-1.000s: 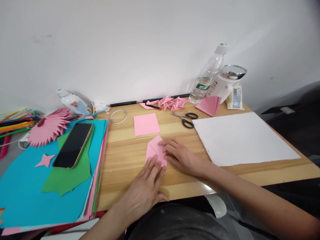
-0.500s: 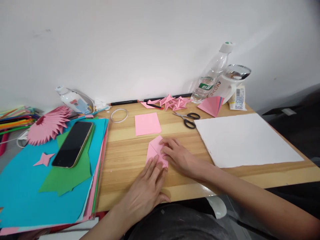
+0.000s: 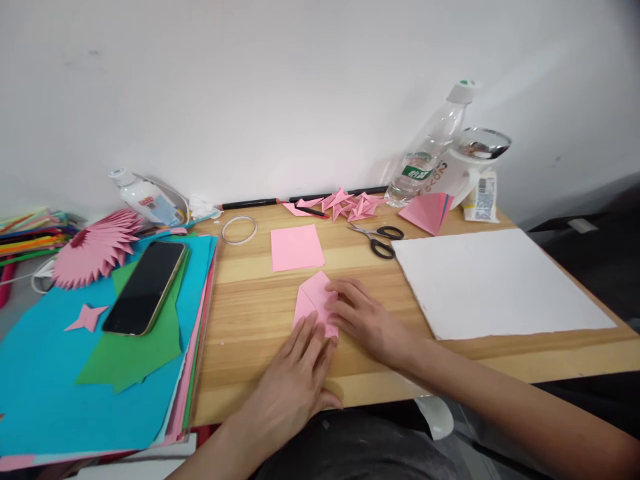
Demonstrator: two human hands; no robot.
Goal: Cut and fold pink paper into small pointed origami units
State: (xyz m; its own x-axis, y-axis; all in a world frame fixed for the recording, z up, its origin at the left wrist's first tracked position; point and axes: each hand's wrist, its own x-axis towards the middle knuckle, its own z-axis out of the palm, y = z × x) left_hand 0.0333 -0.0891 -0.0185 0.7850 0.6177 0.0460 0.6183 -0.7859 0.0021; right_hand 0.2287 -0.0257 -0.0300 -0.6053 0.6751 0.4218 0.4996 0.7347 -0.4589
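A partly folded pink paper (image 3: 313,299) lies flat on the wooden desk (image 3: 250,313) near its front edge. My left hand (image 3: 295,380) rests with its fingertips pressing the paper's lower edge. My right hand (image 3: 367,320) presses the paper's right side with flat fingers, covering part of it. An unfolded pink square sheet (image 3: 297,247) lies just behind the folded one.
A phone (image 3: 145,287) lies on a stack of coloured paper (image 3: 60,373) at left, beside a pink paper flower (image 3: 95,247). Scissors (image 3: 380,240), folded pink pieces (image 3: 345,203), a tape ring (image 3: 239,230), a water bottle (image 3: 430,147) and a white board (image 3: 495,280) lie behind and right.
The view has drifted slightly left, shifting the scene right. My right hand's fingers slid a little along the folded paper's right side. My left hand stays pressed on the lower edge.
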